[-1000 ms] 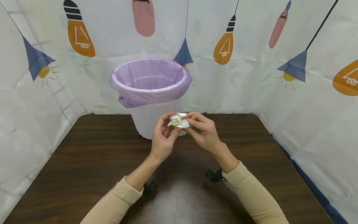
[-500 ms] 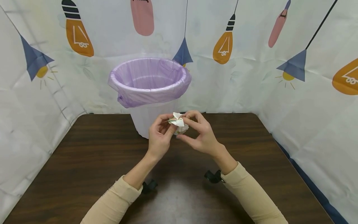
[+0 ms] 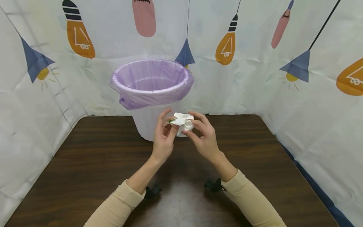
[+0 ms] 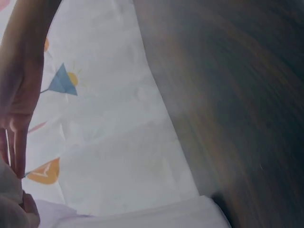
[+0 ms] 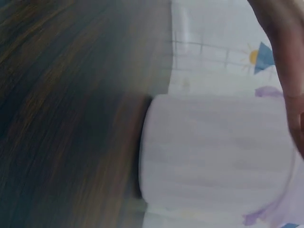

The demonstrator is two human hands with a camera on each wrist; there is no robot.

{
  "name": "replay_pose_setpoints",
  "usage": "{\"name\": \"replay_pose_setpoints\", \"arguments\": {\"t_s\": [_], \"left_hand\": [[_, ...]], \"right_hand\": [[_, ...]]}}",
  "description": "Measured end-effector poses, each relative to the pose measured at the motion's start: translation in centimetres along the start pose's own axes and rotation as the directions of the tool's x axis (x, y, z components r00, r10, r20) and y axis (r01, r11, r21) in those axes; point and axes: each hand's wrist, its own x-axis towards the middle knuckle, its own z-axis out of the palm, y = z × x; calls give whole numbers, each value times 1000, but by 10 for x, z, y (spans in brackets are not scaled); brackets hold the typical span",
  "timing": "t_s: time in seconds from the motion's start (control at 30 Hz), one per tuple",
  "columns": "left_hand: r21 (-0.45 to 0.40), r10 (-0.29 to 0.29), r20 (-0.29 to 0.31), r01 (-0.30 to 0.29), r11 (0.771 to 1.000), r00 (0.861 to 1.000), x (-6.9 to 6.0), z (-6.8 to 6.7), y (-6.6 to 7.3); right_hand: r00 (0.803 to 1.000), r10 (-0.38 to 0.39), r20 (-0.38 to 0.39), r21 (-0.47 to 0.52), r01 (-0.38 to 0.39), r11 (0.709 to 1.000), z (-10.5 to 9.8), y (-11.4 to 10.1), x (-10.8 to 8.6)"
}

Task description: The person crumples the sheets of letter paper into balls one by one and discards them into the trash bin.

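A crumpled white wrapper with a strip of green print is between both hands, in front of the waste bin in the head view. My left hand pinches its left side between thumb and fingers, the index finger raised. On the other side, my right hand grips the wrapper with thumb and fingertips. In the left wrist view a hand reaches down the left edge. Part of a hand shows at the right edge of the right wrist view, its fingertips out of frame.
A white waste bin stands at the table's far edge, left of centre, with a purple bag folded over its rim. The dark wooden table lies under the hands. White cloth walls with printed lamps surround it.
The wrapper has turned and been reshaped between the fingers; its coloured print shows less and more white faces up. Both hands stay in about the same place, with fingers shifted.
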Motion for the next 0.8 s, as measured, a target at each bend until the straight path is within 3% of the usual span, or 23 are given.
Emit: {"name": "replay_pose_setpoints", "arguments": {"t_s": [0.2, 0.47, 0.7, 0.8], "left_hand": [[-12, 18, 73, -18, 1000, 997, 5, -5, -1], [-58, 47, 13, -46, 997, 999, 7, -3, 0], [-39, 93, -20, -93, 995, 995, 6, 1, -1], [-31, 84, -41, -85, 996, 996, 6, 3, -2]], "right_hand": [[1000, -10, -19, 78, 11, 997, -1, -5, 1], [999, 1, -50, 144, 6, 990, 1, -6, 2], [999, 19, -50, 159, -11, 987, 0, -4, 2], [998, 15, -65, 170, -3, 985, 0, -5, 3]]}}
